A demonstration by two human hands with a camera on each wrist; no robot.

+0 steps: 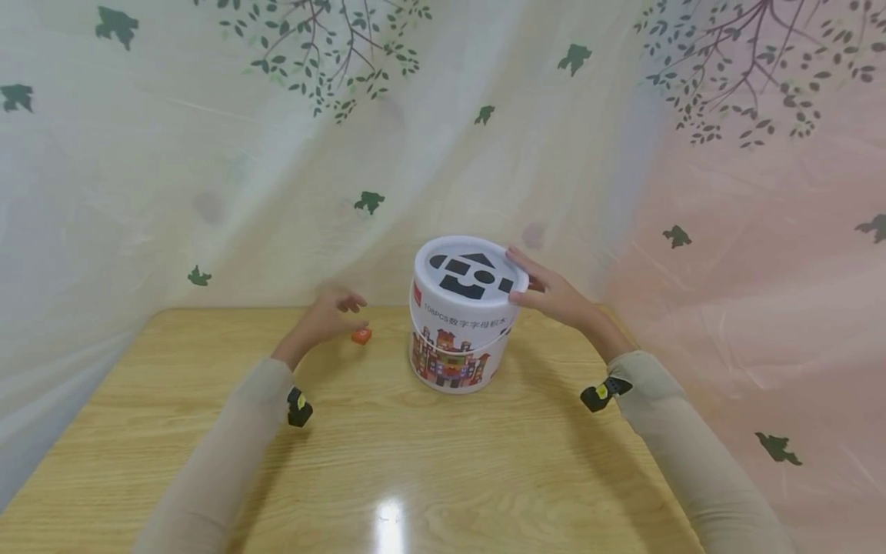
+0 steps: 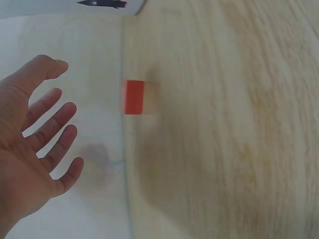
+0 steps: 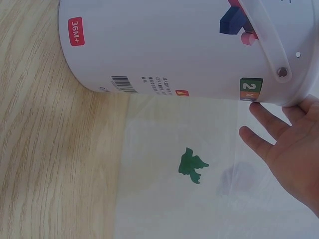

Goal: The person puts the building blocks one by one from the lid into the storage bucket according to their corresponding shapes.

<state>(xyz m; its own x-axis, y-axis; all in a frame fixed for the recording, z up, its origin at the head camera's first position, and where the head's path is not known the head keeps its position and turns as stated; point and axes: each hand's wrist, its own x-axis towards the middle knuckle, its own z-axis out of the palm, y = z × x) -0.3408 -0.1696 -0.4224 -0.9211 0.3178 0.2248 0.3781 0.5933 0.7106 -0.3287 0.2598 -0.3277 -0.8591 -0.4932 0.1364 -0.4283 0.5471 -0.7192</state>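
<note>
A white cylindrical building-block bucket [image 1: 458, 323] with a lid [image 1: 477, 265] of dark cut-out shapes stands upright on the table. My right hand [image 1: 554, 296] rests against the right side of its lid rim, thumb on the near edge and a finger towards the back. In the right wrist view, the right hand [image 3: 294, 142] has extended, spread fingers touching the bucket's side [image 3: 164, 50]. My left hand [image 1: 328, 314] hovers empty left of the bucket, fingers relaxed and apart. Close to its fingertips lies a small orange-red block [image 1: 361, 335], separated from the left hand [image 2: 42, 129] in the left wrist view.
The wooden table [image 1: 415, 454] ends at a hanging cloth [image 1: 291, 208] printed with leaves and branches. A thin white handle [image 1: 460, 352] hangs across the bucket's front. Black wrist devices [image 1: 300, 408] sit on both sleeves.
</note>
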